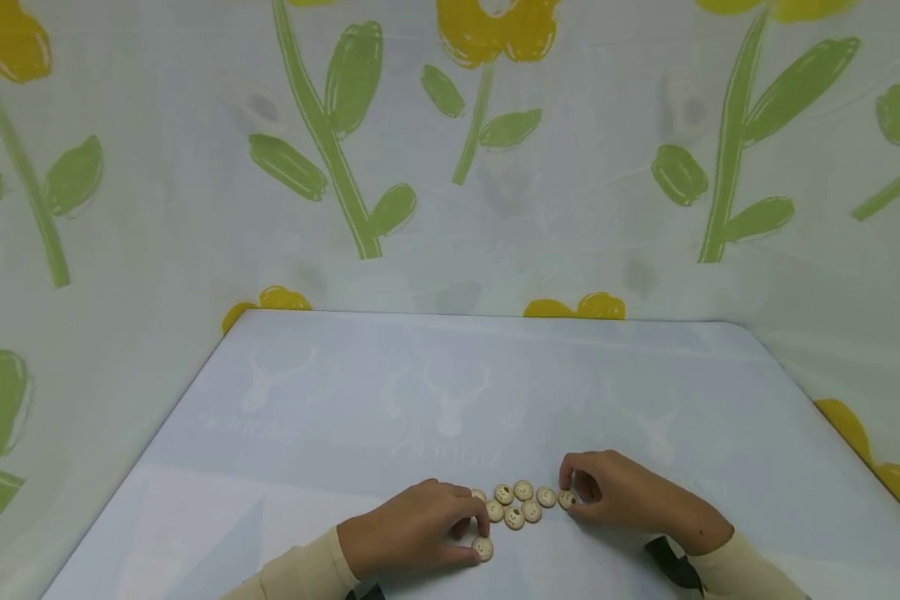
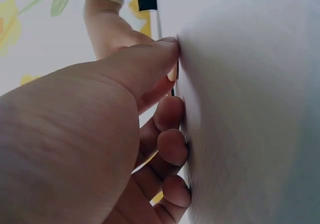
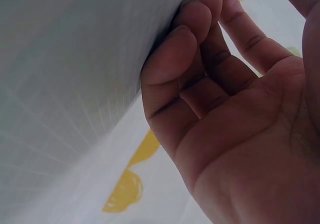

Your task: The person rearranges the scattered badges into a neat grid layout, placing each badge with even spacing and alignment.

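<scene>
Small round pale wooden discs with dark printed marks lie in a loose cluster on the table in the head view; one is the disc [image 1: 514, 518] at its near side. My left hand [image 1: 423, 527] pinches a single disc [image 1: 483, 549] between thumb and forefinger, nearer me than the cluster. At the cluster's right end, my right hand [image 1: 618, 492] pinches another disc [image 1: 567, 499], beside a neighbouring disc [image 1: 546, 497]. The left wrist view shows the left hand [image 2: 95, 114] low against the cloth, other fingers curled. In the right wrist view the right hand [image 3: 235, 114] hides its disc.
A pale printed cloth covers the table [image 1: 450, 375], with faint deer heads and lettering. Behind it hangs a white curtain [image 1: 570, 233] with yellow flowers and green leaves. Dark bands [image 1: 673, 562] sit at the wrists by the cream sleeves [image 1: 300, 573].
</scene>
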The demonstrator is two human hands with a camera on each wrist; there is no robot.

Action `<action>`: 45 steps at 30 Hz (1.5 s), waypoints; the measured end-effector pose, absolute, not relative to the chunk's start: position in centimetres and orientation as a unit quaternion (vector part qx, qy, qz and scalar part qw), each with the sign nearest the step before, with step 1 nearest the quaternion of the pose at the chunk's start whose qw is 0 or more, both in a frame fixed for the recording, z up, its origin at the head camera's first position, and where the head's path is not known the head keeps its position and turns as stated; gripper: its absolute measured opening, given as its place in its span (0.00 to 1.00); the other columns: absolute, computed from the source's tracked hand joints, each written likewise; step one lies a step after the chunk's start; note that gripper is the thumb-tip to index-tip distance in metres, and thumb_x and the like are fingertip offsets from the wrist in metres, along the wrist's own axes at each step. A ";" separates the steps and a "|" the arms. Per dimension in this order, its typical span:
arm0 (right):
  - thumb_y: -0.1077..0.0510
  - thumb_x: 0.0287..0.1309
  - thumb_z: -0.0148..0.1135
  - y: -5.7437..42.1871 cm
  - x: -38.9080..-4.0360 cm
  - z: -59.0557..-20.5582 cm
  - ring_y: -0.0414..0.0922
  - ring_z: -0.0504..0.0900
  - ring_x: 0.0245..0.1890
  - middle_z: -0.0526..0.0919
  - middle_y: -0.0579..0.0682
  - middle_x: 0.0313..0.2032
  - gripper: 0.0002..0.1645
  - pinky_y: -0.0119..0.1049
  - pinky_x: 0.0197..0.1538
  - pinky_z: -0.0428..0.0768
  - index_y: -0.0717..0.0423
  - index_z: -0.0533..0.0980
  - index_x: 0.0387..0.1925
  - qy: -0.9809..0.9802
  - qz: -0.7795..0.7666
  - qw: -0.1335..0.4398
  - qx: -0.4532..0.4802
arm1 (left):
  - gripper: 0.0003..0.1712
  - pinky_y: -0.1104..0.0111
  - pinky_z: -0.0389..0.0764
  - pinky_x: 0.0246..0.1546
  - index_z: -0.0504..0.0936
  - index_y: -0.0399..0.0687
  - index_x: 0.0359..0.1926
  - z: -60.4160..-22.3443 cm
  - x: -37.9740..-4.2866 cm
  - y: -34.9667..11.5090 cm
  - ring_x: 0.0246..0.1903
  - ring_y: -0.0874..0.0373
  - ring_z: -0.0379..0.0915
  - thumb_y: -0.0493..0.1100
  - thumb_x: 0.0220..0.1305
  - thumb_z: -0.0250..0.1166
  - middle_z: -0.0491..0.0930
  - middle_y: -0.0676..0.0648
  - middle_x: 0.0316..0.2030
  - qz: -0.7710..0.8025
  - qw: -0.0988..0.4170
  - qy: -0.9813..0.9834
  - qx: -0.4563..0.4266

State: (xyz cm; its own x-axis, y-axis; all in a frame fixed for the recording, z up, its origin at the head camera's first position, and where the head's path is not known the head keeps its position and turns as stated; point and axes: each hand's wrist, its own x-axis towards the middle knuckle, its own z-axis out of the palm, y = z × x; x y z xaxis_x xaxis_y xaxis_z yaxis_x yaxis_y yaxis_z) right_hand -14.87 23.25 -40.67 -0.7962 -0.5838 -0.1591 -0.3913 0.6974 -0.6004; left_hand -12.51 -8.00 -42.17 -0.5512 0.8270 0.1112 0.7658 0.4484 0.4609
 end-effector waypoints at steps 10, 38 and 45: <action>0.55 0.56 0.72 23.4 -14.9 -40.5 0.31 0.70 0.25 0.74 0.38 0.24 0.11 0.28 0.29 0.73 0.42 0.76 0.36 0.905 -0.279 0.169 -0.274 | 0.07 0.77 0.68 0.37 0.82 0.62 0.40 -42.1 -12.4 -8.1 0.25 0.78 0.61 0.52 0.63 0.70 0.71 0.65 0.25 0.241 0.075 0.849 0.464; 0.54 0.58 0.71 23.3 -14.8 -40.0 0.29 0.70 0.23 0.74 0.36 0.22 0.10 0.27 0.27 0.73 0.45 0.76 0.37 0.905 -0.283 0.160 -0.274 | 0.08 0.76 0.69 0.40 0.81 0.62 0.41 -42.7 -12.5 -8.1 0.26 0.77 0.63 0.51 0.62 0.71 0.70 0.65 0.26 0.251 0.066 0.845 0.469; 0.53 0.59 0.70 23.3 -14.7 -39.9 0.30 0.71 0.23 0.74 0.36 0.23 0.09 0.28 0.27 0.74 0.45 0.76 0.37 0.912 -0.274 0.157 -0.262 | 0.08 0.76 0.69 0.40 0.81 0.62 0.41 -42.6 -12.6 -8.2 0.27 0.77 0.64 0.52 0.63 0.70 0.71 0.65 0.27 0.257 0.074 0.842 0.469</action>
